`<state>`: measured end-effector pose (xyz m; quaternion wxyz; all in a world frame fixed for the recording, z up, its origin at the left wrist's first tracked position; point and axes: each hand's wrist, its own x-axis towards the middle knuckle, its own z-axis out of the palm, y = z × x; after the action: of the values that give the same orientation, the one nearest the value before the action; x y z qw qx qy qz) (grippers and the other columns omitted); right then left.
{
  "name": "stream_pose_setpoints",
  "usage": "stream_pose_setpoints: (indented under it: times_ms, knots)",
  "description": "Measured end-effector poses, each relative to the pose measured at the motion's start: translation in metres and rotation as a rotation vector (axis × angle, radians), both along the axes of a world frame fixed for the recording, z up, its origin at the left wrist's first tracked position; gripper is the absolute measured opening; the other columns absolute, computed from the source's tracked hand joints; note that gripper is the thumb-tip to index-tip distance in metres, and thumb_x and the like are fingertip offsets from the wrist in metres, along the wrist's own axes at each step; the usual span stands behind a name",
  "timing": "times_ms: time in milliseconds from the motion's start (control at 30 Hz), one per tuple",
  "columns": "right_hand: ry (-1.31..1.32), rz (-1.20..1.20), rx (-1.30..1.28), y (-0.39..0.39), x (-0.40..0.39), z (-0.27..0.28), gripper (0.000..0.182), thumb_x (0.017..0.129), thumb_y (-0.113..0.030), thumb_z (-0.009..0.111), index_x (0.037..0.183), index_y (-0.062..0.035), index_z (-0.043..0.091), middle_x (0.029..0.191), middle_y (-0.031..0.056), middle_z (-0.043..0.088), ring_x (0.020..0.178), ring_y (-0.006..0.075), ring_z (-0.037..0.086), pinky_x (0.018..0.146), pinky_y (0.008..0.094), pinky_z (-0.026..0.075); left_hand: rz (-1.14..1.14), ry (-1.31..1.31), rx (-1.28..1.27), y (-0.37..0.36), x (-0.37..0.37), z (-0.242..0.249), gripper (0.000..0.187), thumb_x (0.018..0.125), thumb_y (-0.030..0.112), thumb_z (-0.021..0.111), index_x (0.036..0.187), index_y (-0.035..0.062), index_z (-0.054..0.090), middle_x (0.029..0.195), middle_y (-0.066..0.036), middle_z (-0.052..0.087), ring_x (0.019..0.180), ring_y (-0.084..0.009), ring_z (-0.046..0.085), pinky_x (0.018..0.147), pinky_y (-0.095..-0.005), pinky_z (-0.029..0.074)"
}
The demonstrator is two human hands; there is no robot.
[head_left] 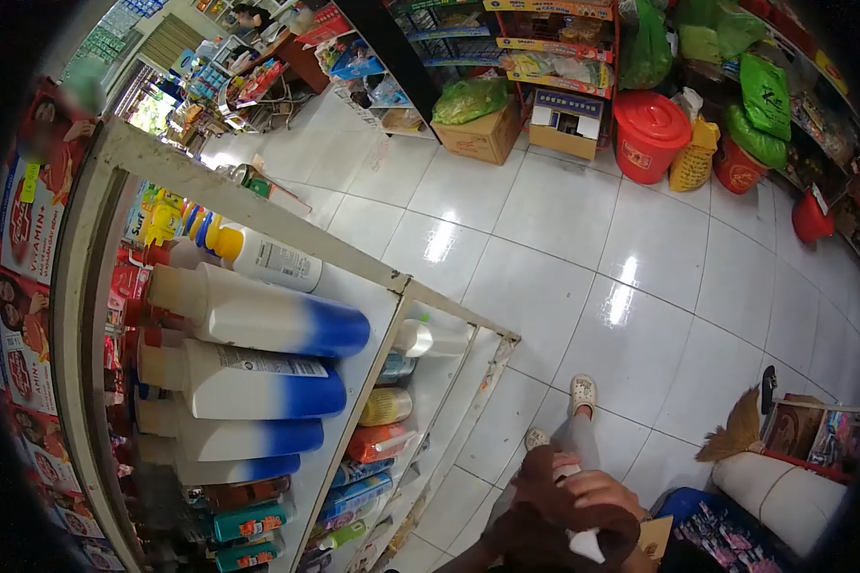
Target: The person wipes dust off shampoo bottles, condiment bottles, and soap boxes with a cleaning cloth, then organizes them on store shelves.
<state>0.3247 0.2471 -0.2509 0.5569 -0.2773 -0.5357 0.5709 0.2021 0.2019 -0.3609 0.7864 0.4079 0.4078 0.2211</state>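
While hand (597, 489) grips brown cloth (545, 511), cloth bunched, axis unclear.

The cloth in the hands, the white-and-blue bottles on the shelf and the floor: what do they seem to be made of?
The brown cloth, bunched under the right hand, looks like soft matte fabric, since it folds and sags. The white-and-blue bottles appear to be smooth opaque plastic with a slight sheen. The floor seems glazed ceramic tile: glossy, with lamp reflections and grout lines.

Brown cloth (545, 516) hides most of the hands (597, 492)
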Motion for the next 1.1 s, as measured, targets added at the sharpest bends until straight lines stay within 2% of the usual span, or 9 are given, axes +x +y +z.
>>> stream_pose_setpoints:
  times_ms: [167, 300, 400, 500, 600, 733, 900, 1033, 1100]
  knots:
    - [-0.105, 0.425, 0.111, 0.022, 0.009, 0.011, 0.033, 0.067, -0.025, 0.069, 0.08, 0.002, 0.057, 0.074, 0.0143, 0.055, 0.07, 0.0286, 0.055, 0.07, 0.0397, 0.043, -0.122, -0.115, -0.123, -0.014, -0.018, 0.011, 0.06, 0.057, 0.015, 0.071, 0.11, -0.0005, 0.046, 0.108, -0.015, 0.05, 0.105, -0.0251, 0.046, 0.087, -0.0334, 0.039]
    - [0.218, 1.073, -0.1, 0.026, 0.004, -0.021, 0.036, 0.067, -0.029, 0.071, 0.082, 0.0012, 0.057, 0.076, 0.0148, 0.058, 0.074, 0.0298, 0.056, 0.07, 0.0428, 0.043, -0.204, -0.195, -0.183, -0.011, -0.028, 0.013, 0.062, 0.056, 0.018, 0.072, 0.109, -0.0011, 0.047, 0.106, -0.016, 0.051, 0.103, -0.0255, 0.048, 0.086, -0.0335, 0.039]
    - [-0.04, 1.014, -0.158, 0.024, 0.006, -0.012, 0.029, 0.071, -0.03, 0.067, 0.083, -0.0044, 0.059, 0.079, 0.0139, 0.06, 0.07, 0.0295, 0.057, 0.073, 0.0467, 0.039, -0.184, -0.166, -0.153, -0.014, -0.025, 0.011, 0.063, 0.055, 0.02, 0.073, 0.108, -0.0015, 0.047, 0.105, -0.016, 0.052, 0.102, -0.0259, 0.049, 0.085, -0.0335, 0.04]
    - [-0.116, 0.789, -0.092, 0.039, 0.012, -0.022, 0.042, 0.055, -0.019, 0.074, 0.086, 0.002, 0.055, 0.087, 0.0141, 0.057, 0.082, 0.0241, 0.057, 0.077, 0.0345, 0.045, -0.05, -0.005, -0.017, -0.01, -0.025, 0.008, 0.064, 0.053, 0.021, 0.074, 0.107, -0.002, 0.048, 0.103, -0.017, 0.053, 0.1, -0.0262, 0.051, 0.085, -0.0336, 0.04]
    - [-0.028, 0.355, -0.412, 0.033, 0.015, -0.02, 0.06, 0.055, -0.021, 0.077, 0.103, 0.004, 0.05, 0.101, 0.0126, 0.054, 0.093, 0.0203, 0.054, 0.08, 0.0325, 0.043, 0.082, 0.288, 0.21, -0.009, -0.02, 0.005, 0.066, 0.052, 0.023, 0.075, 0.107, -0.0024, 0.048, 0.101, -0.018, 0.054, 0.099, -0.0266, 0.052, 0.084, -0.0337, 0.041]
    - [-0.096, -0.438, -0.409, 0.026, 0.008, -0.037, 0.059, 0.059, -0.021, 0.076, 0.105, 0.0002, 0.046, 0.099, 0.0089, 0.051, 0.09, 0.0188, 0.051, 0.083, 0.0307, 0.041, 0.069, 0.509, 0.272, 0.013, -0.016, 0.047, 0.066, 0.051, 0.026, 0.076, 0.104, -0.003, 0.05, 0.097, -0.019, 0.056, 0.094, -0.0276, 0.054, 0.081, -0.0341, 0.042]
    - [-0.024, -0.555, -0.215, 0.031, 0.02, -0.042, 0.043, 0.071, -0.011, 0.063, 0.108, 0.0018, 0.044, 0.103, 0.0117, 0.05, 0.095, 0.0195, 0.051, 0.084, 0.0305, 0.041, -0.035, 0.415, 0.111, 0.015, -0.01, 0.061, 0.068, 0.051, 0.032, 0.075, 0.103, -0.0021, 0.049, 0.093, -0.017, 0.057, 0.089, -0.0279, 0.056, 0.077, -0.0355, 0.042]
    - [-0.083, -0.564, 0.022, 0.021, 0.042, -0.072, 0.028, 0.079, -0.013, 0.056, 0.101, 0.0033, 0.051, 0.105, 0.0228, 0.051, 0.097, 0.0389, 0.051, 0.085, 0.0503, 0.041, 0.034, 0.28, 0.086, 0.011, -0.005, 0.059, 0.066, 0.049, 0.027, 0.074, 0.104, -0.0007, 0.05, 0.093, -0.017, 0.058, 0.087, -0.0272, 0.057, 0.077, -0.0344, 0.043]
    - [-0.319, -0.562, 0.155, 0.03, 0.041, -0.062, 0.031, 0.078, -0.012, 0.055, 0.105, 0.0035, 0.049, 0.106, 0.0205, 0.051, 0.098, 0.0338, 0.05, 0.086, 0.0455, 0.039, -0.019, 0.254, 0.04, 0.015, -0.009, 0.058, 0.065, 0.049, 0.026, 0.073, 0.104, -0.0009, 0.05, 0.093, -0.016, 0.058, 0.087, -0.0266, 0.057, 0.077, -0.0337, 0.043]
